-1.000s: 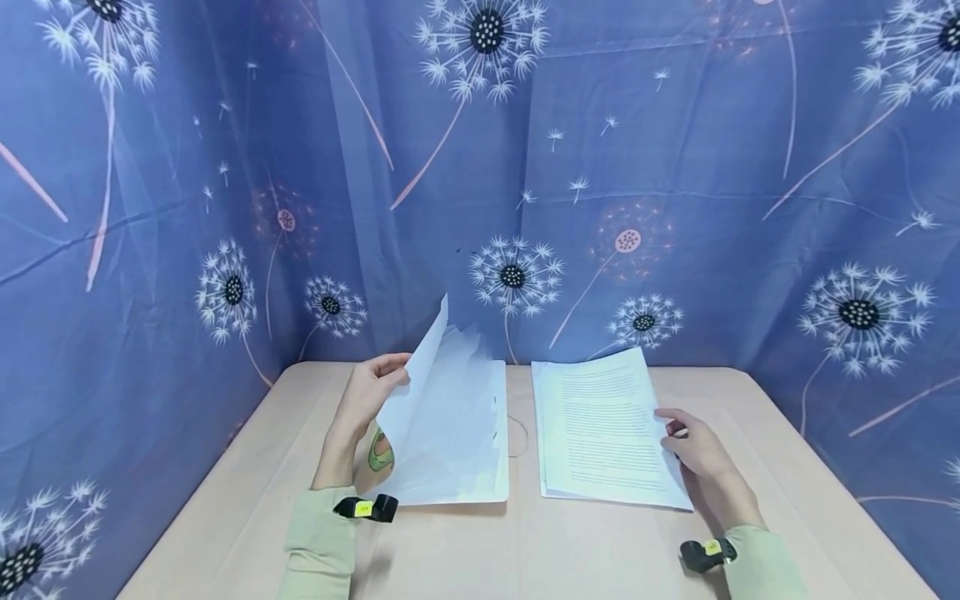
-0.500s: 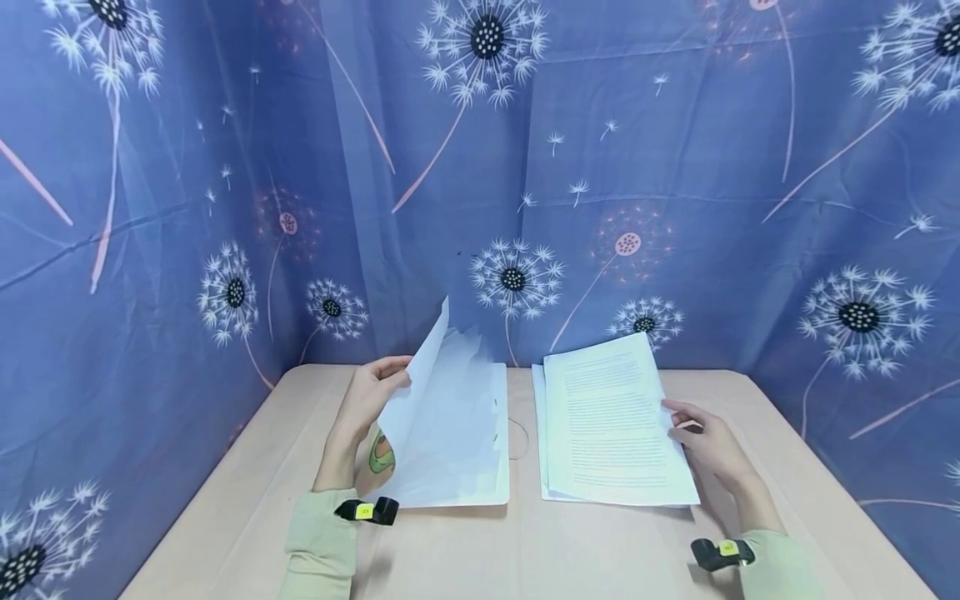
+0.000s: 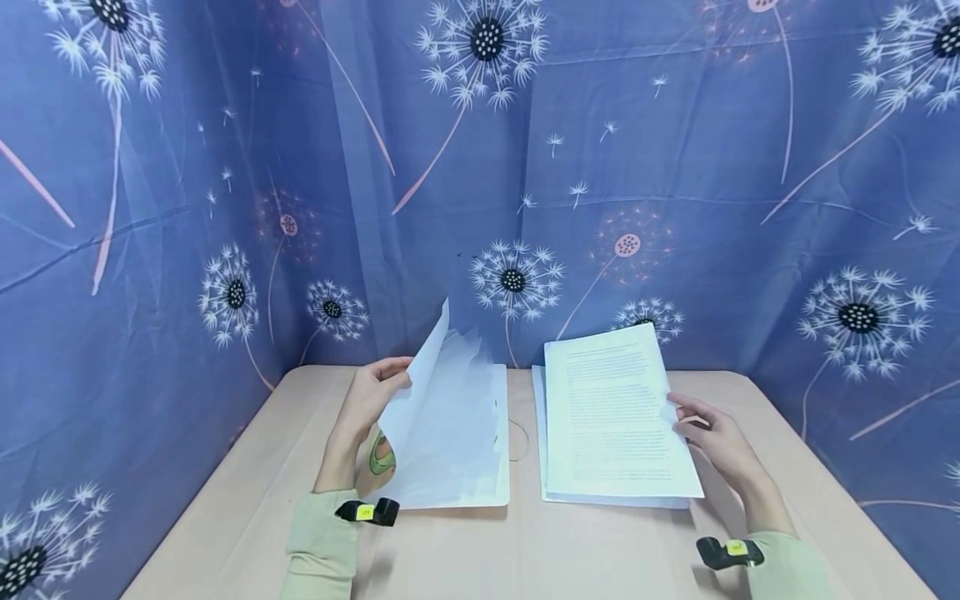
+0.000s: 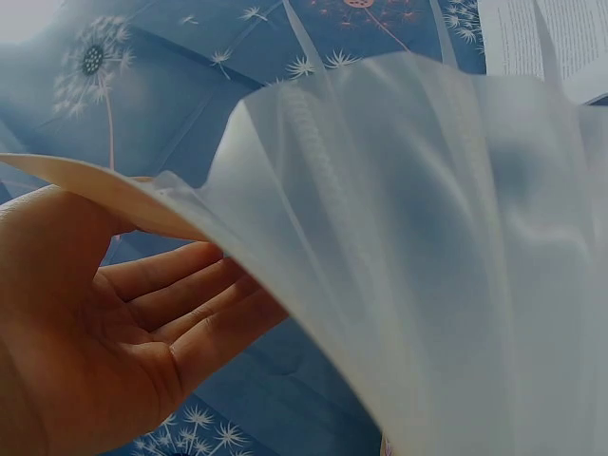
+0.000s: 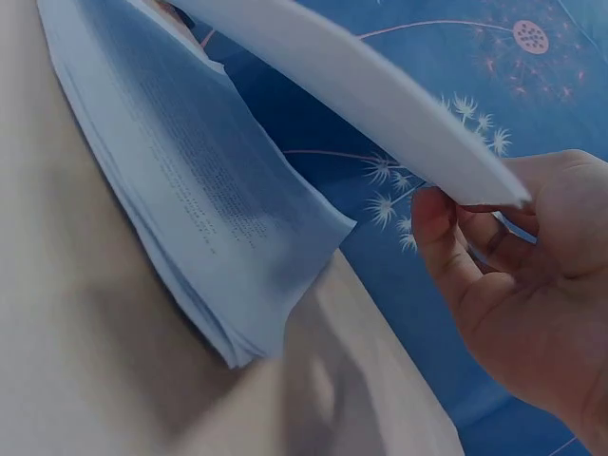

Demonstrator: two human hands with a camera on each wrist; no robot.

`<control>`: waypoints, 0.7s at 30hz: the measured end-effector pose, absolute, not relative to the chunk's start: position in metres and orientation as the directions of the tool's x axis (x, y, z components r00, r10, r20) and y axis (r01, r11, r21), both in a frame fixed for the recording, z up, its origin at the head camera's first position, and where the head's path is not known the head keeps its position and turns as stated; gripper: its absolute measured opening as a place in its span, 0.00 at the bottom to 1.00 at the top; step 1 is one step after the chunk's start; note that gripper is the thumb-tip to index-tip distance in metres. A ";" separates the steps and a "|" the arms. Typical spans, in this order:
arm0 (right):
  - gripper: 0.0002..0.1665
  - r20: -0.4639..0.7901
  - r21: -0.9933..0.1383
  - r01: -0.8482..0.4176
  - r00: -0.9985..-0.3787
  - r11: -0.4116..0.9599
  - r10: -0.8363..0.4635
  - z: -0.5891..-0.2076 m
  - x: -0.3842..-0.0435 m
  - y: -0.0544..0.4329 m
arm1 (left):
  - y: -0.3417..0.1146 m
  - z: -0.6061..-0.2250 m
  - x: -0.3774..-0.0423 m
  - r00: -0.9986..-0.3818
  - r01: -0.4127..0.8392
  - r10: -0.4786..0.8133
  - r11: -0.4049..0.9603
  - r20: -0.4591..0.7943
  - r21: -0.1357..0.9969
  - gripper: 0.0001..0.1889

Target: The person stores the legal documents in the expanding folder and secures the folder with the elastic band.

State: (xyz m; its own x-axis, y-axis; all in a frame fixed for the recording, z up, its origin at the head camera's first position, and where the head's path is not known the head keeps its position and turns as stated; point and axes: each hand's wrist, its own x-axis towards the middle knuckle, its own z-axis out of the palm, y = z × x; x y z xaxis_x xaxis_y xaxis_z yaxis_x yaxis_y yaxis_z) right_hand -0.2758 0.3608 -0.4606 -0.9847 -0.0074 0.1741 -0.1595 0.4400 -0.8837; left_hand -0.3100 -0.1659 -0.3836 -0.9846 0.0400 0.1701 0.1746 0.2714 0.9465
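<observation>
On the left of the table lies a display book (image 3: 450, 442) with clear plastic sleeves (image 4: 408, 247), its front cover raised. My left hand (image 3: 367, 396) holds that cover by its outer edge, thumb on one side and fingers behind. A green printed picture (image 3: 381, 454) shows low on the cover's outer face. To the right, my right hand (image 3: 716, 437) pinches the right edge of a printed sheet (image 3: 611, 417). The sheet is lifted and tilted above a stack of papers (image 5: 180, 180). Whether more than one sheet is pinched, I cannot tell.
The beige table (image 3: 442, 558) has its back edge against a blue dandelion-patterned curtain (image 3: 450, 217). A thin loop, perhaps a cord (image 3: 525, 437), lies between the display book and the papers. Each wrist wears a black camera (image 3: 367, 511).
My right hand has shifted right and slightly away, lifting the printed sheet up off the stack. The left hand keeps the cover raised in the same place.
</observation>
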 end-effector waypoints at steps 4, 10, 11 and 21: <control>0.32 0.194 -0.890 -0.183 -0.981 0.417 -0.017 -0.459 -0.276 0.362 | -0.166 -0.384 -0.311 -0.984 0.179 0.040 0.271 0.174 0.946 0.20; 0.33 0.189 -0.911 -0.179 -0.982 0.372 -0.008 -0.454 -0.275 0.362 | -0.167 -0.385 -0.311 -0.985 0.174 0.042 0.265 0.169 0.948 0.21; 0.33 0.190 -0.912 -0.178 -0.982 0.370 -0.006 -0.454 -0.275 0.362 | -0.167 -0.385 -0.311 -0.985 0.173 0.042 0.264 0.168 0.949 0.21; 0.34 0.231 -0.915 -0.216 -0.973 0.342 0.002 -0.446 -0.272 0.360 | -0.167 -0.385 -0.312 -0.983 0.184 0.045 0.263 0.179 0.947 0.21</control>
State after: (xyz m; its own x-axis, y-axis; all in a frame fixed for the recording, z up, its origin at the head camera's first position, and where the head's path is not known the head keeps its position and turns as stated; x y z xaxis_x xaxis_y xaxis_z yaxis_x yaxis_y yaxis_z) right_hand -0.2718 0.3601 -0.4464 -0.9730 0.0025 0.2309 -0.2162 0.3417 -0.9146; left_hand -0.3123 -0.1675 -0.3853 -0.9829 0.0450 0.1787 0.1842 0.2635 0.9469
